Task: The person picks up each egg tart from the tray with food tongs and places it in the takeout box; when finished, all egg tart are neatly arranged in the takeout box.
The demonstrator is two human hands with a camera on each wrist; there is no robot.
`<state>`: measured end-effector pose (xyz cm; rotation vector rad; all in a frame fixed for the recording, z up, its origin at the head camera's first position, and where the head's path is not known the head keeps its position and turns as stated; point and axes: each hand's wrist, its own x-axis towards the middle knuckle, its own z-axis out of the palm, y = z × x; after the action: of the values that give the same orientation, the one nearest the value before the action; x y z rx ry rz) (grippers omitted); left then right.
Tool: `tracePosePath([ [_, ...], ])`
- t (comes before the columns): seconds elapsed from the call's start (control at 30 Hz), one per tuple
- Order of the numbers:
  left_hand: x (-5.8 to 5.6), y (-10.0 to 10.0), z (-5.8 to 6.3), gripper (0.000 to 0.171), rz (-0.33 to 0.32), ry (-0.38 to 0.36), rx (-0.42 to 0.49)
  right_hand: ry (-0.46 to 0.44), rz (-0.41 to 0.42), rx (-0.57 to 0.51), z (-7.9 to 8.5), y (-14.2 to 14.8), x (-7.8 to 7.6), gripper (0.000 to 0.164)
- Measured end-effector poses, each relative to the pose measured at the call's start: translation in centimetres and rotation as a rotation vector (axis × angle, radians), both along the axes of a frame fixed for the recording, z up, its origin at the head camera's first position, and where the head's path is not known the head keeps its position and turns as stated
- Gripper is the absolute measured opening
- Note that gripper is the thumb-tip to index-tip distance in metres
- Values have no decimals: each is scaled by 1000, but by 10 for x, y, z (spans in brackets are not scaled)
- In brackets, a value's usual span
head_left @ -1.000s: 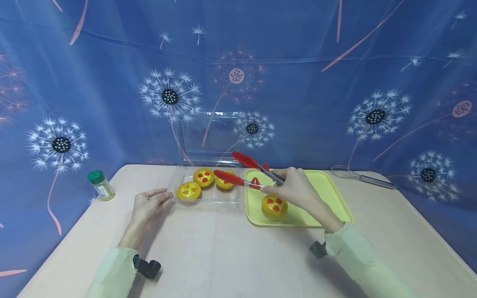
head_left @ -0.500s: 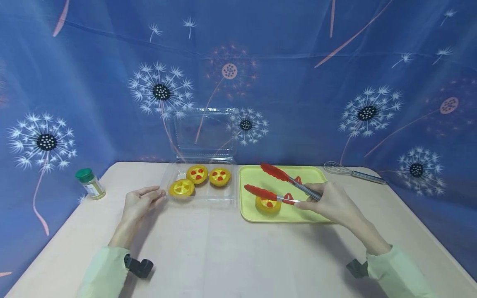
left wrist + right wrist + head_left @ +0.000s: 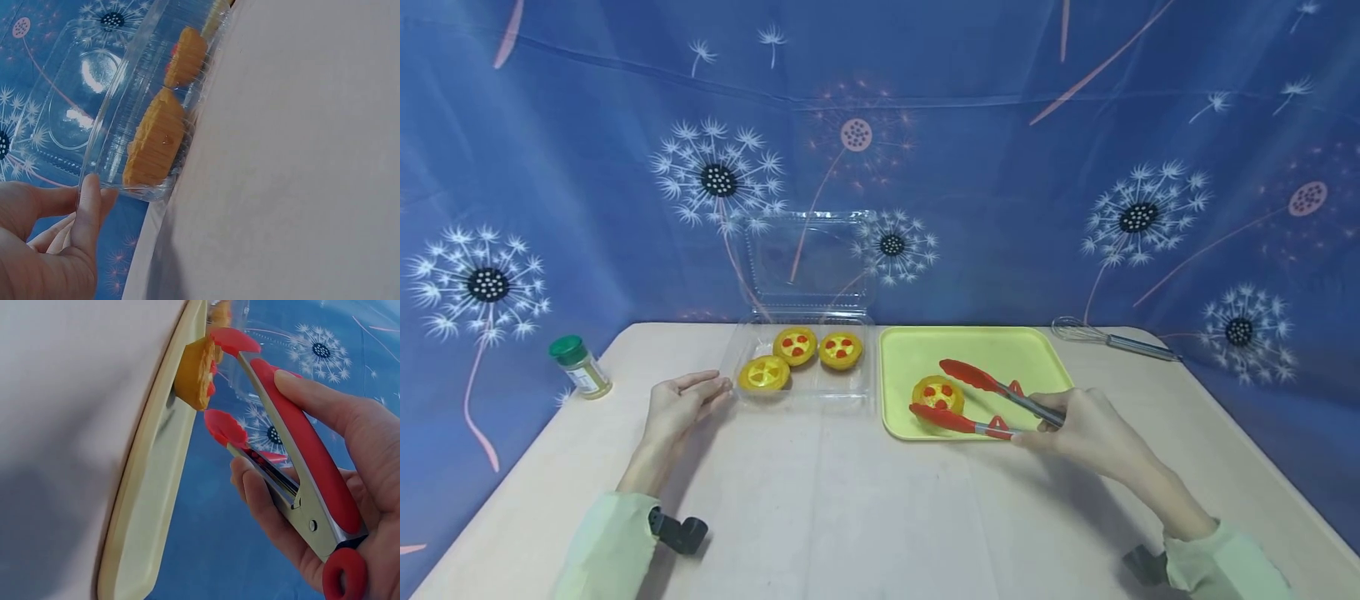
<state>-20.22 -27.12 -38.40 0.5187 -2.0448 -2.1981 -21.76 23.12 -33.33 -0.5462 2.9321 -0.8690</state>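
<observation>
My right hand [image 3: 1093,429] grips red-tipped metal tongs [image 3: 951,418], their two arms spread apart. In the head view the red tips stand on either side of a yellow tart [image 3: 938,392] with red dots, which sits on a yellow tray [image 3: 1015,354]. Seen from the right wrist, the tips hover by the top of that tart [image 3: 192,375]; contact cannot be made out. At the left, my left hand [image 3: 673,412] pinches the edge of a clear plastic container [image 3: 94,147] between thumb and fingers. Inside the container lie three tarts [image 3: 764,374], two red-dotted and one with yellow pieces.
The container's hinged lid [image 3: 808,262] stands upright against the blue dandelion-print cloth [image 3: 970,150]. A green-capped jar [image 3: 580,367] is at the table's left edge. Behind the tray, to the right, lies a whisk [image 3: 1116,340]. Pale cloth covers the table [image 3: 850,500].
My right hand has carried the tongs from over the container rightward and down to the tart on the tray. My left hand keeps its place at the container's edge. The head view shifted slightly.
</observation>
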Motion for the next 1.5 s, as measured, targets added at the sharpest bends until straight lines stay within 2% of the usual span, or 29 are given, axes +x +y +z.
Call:
tracePosePath([
  [0.27,-1,-2,0,50,17,-9,18,44,29,31,-5,-7,-2,63],
  [0.5,0,-1,1,49,23,0,5,67,37,67,-8,-10,-2,53],
  [0.8,-2,1,2,47,21,-1,-21,74,25,46,-8,-7,-2,52],
  [1.13,-5,2,2,49,4,12,12,61,9,-19,10,-17,-7,57],
  [1.37,-2,2,0,48,8,6,-6,-9,17,-63,25,-43,-14,66],
  [1.5,0,1,-1,48,15,-2,4,34,46,-82,25,-62,-21,58],
])
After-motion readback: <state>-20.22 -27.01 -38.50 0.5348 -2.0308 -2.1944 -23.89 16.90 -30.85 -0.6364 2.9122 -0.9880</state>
